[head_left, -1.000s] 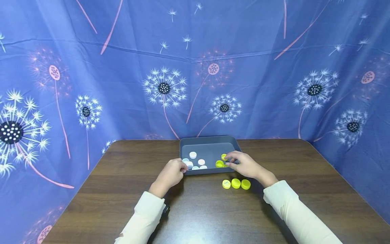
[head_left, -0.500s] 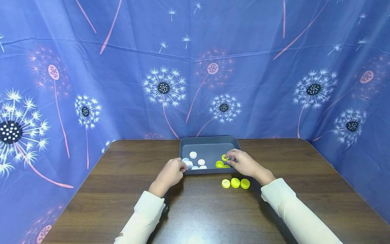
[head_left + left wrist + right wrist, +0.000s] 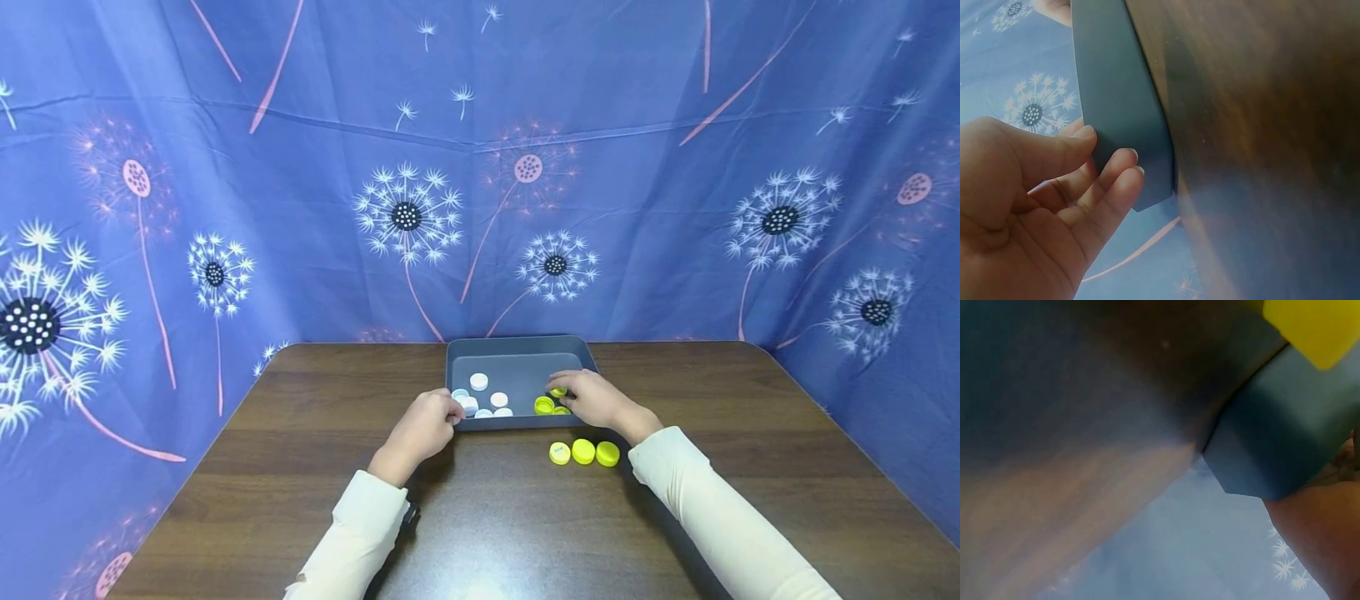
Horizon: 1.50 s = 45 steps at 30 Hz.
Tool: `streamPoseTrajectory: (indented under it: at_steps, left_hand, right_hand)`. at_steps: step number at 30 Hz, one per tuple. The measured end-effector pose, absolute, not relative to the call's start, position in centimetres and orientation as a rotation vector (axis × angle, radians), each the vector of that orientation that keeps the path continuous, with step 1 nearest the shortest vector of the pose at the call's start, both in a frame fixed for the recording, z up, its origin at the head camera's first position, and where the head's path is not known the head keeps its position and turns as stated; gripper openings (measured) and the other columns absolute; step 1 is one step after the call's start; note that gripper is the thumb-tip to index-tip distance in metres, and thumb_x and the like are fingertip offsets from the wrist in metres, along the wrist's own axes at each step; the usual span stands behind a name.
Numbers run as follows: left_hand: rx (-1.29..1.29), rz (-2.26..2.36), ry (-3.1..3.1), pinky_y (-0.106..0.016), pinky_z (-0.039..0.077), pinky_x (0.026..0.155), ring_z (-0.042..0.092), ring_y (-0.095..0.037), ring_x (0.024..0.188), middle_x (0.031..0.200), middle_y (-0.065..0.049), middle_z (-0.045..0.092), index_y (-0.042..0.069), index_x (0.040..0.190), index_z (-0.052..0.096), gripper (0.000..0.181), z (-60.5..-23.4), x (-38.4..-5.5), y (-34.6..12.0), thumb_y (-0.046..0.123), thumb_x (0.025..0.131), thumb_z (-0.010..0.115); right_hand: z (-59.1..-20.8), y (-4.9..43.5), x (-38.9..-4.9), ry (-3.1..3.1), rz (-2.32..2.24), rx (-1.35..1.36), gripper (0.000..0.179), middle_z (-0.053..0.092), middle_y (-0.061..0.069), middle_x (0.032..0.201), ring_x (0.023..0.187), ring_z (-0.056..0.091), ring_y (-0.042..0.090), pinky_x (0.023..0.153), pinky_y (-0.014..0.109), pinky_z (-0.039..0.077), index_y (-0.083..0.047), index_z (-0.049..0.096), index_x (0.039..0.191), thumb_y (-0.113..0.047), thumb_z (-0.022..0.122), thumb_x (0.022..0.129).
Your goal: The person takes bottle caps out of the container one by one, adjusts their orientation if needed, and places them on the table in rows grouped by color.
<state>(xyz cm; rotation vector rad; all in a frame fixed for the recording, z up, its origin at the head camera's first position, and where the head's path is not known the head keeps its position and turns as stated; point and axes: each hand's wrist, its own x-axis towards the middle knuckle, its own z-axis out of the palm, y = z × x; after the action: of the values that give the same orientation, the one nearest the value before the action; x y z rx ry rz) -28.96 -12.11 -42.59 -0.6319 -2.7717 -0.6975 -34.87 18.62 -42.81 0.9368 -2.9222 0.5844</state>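
A dark grey tray [image 3: 517, 422] lies at the table's back edge. My left hand [image 3: 420, 425] holds its left front corner; in the left wrist view the thumb and fingers pinch the tray's rim near its wall [image 3: 1119, 94]. Reaching over the tray's right front, my right hand [image 3: 600, 402] has its fingertips on a yellow bottle cap [image 3: 558, 392] inside. Two more yellow caps [image 3: 543, 406] lie just in front of those fingers. White caps [image 3: 478, 382], several of them, are in the tray's left half. The right wrist view shows only part of the hand, behind the tray's wall.
Three yellow caps [image 3: 583, 452] stand in a row on the brown wooden table [image 3: 495, 517], in front of the tray and below my right wrist. A blue curtain with dandelion prints [image 3: 315, 208] hangs right behind the table.
My right hand has moved slightly left and down onto the yellow cap in the tray, its fingers closing in on it. The left hand stays at the tray's corner.
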Motion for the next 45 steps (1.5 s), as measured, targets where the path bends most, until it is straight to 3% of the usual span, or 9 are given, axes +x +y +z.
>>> streamPoseTrajectory:
  at_steps: [10, 23, 30, 45]
  left_hand:
    - [-0.623, -0.684, -2.777, -0.031, 0.055, 0.074, 0.061, -0.014, 0.078, 0.078, 0.002, 0.06, 0.005, 0.085, 0.077, 0.017, -42.3, -28.92, -12.1, -0.007, 0.086, 0.064]
    - [-0.63, -0.68, -2.774, -0.031, 0.056, 0.075, 0.061, -0.014, 0.078, 0.079, 0.002, 0.061, 0.005, 0.087, 0.077, 0.018, -42.29, -28.85, -12.03, -0.007, 0.086, 0.064]
    - [-0.627, -0.681, -2.771, -0.031, 0.055, 0.075, 0.061, -0.014, 0.078, 0.079, 0.002, 0.061, 0.005, 0.086, 0.077, 0.017, -42.29, -28.9, -12.08, -0.007, 0.086, 0.065]
    - [-0.619, -0.688, -2.787, -0.031, 0.056, 0.076, 0.06, -0.013, 0.078, 0.079, 0.002, 0.061, 0.005, 0.087, 0.078, 0.019, -42.56, -28.8, -12.09, -0.008, 0.085, 0.064]
  right_hand:
    - [-42.79, 18.53, -35.12, -2.924, 0.594, 0.871, 0.029, 0.069, 0.009, 0.116, 0.115, 0.061, 0.032, 0.097, 0.05, 0.049, -0.006, 0.073, 0.114, 0.004, 0.067, 0.088]
    - [-42.88, 18.83, -34.99, -2.865, 0.623, 0.877, 0.028, 0.073, 0.011, 0.107, 0.11, 0.065, 0.033, 0.094, 0.049, 0.052, -0.003, 0.078, 0.101, 0.011, 0.057, 0.088]
    - [-42.9, 18.77, -35.08, -2.853, 0.594, 0.908, 0.022, 0.072, 0.001, 0.092, 0.095, 0.066, 0.024, 0.087, 0.044, 0.055, -0.009, 0.081, 0.092, 0.008, 0.068, 0.084]
    - [-43.34, 18.83, -34.92, -2.928, 0.537, 0.838, 0.024, 0.065, 0.003, 0.096, 0.086, 0.051, 0.017, 0.076, 0.036, 0.049, -0.008, 0.077, 0.103, 0.004, 0.064, 0.087]
